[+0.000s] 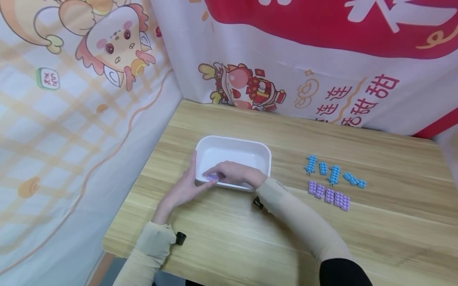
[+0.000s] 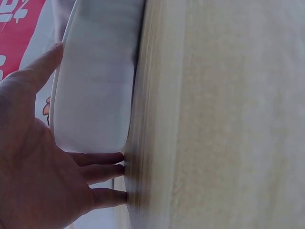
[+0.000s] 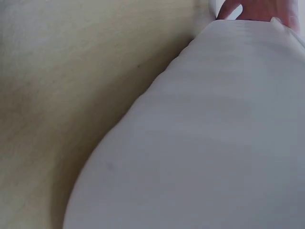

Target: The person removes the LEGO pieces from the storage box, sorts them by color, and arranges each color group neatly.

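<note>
A white plastic box (image 1: 250, 153) stands on the wooden table. My left hand (image 1: 183, 188) spans its near left corner. In the left wrist view the thumb (image 2: 50, 62) lies at the rim, and straight fingers (image 2: 102, 172) reach along the end wall. My right hand (image 1: 232, 171) dips over the near rim into the box. Its curled fingers are around light purple toy building bricks (image 1: 213, 177), partly hidden under them, at the left end. The right wrist view is mostly filled by the box's outer wall (image 3: 205, 129).
To the right of the box lie several blue building bricks (image 1: 334, 174) in a loose row. Several light purple bricks (image 1: 329, 195) form a row just nearer. Printed cloths (image 1: 229, 43) hang behind and left of the table (image 1: 386, 178).
</note>
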Demonstrator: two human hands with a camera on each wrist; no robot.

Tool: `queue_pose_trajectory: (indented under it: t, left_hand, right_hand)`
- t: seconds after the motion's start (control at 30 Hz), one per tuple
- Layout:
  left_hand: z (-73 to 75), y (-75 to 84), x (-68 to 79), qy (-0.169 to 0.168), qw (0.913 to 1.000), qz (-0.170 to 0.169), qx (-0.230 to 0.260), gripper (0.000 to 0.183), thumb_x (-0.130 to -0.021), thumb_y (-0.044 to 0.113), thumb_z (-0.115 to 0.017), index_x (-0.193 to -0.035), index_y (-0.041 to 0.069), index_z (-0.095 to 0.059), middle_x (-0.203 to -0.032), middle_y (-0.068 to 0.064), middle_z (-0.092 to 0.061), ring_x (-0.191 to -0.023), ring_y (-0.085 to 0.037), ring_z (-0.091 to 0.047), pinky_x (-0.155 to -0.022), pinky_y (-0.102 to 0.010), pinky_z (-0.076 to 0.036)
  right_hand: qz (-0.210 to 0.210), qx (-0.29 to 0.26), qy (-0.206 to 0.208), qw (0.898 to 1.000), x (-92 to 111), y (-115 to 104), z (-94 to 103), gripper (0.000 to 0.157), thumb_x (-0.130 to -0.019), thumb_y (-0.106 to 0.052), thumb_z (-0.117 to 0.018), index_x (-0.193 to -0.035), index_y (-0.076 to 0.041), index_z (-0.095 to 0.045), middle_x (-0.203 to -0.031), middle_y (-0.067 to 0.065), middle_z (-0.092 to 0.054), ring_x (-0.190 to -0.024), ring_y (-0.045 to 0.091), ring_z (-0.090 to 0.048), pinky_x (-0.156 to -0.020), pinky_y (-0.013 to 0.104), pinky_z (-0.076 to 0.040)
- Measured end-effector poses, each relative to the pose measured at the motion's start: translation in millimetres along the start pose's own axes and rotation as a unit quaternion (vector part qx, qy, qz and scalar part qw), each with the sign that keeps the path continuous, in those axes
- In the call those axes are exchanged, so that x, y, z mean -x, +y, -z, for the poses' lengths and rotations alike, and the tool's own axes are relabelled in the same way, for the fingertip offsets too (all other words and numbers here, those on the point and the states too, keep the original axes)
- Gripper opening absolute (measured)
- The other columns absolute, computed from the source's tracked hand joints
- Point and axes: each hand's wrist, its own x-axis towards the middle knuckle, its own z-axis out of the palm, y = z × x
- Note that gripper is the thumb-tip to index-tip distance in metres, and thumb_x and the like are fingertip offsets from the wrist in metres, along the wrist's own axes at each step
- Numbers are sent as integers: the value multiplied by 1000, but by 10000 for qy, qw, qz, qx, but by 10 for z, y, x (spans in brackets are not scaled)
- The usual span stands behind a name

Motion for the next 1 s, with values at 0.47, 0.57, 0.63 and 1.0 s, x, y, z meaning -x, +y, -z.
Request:
queue_pose_trajectory:
  t: [0.47,0.57,0.63,1.0]
  left_hand:
    - [21,16,-38,12,10000,-80,28,132,-95,66,-78,-170,42,28,-188,-11,-1,-170,-48,-19,-133,-77,-22]
    - [22,17,-42,19,10000,-44,39,133,-94,67,-78,-169,43,29,-188,-10,-1,-169,-48,-20,-132,-77,-23]
    - [19,15,-43,12,10000,-6,23,133,-94,69,-77,-169,43,29,-187,-10,-1,-169,-48,-20,-132,-77,-24]
    - [-1,-4,1,11,9999,120,-15,135,-95,66,-78,-173,32,26,-186,-18,-3,-168,-51,-22,-132,-76,-26]
  right_hand:
    - [-27,34,672,9977,-38,51,2,39,-101,-10,-77,-139,-2,-71,-110,10,-73,-97,21,-65,-94,30,-58]
    - [5,27,842,9964,-77,142,-46,39,-98,-13,-81,-136,-3,-73,-111,10,-73,-98,21,-66,-94,30,-59]
    - [-68,-94,1003,9949,-69,153,-54,41,-96,-13,-83,-134,-2,-73,-113,10,-74,-99,20,-67,-94,30,-60]
    - [-461,-553,1836,9804,122,108,-21,43,-91,-17,-90,-129,-5,-75,-128,12,-80,-122,27,-75,-115,41,-60]
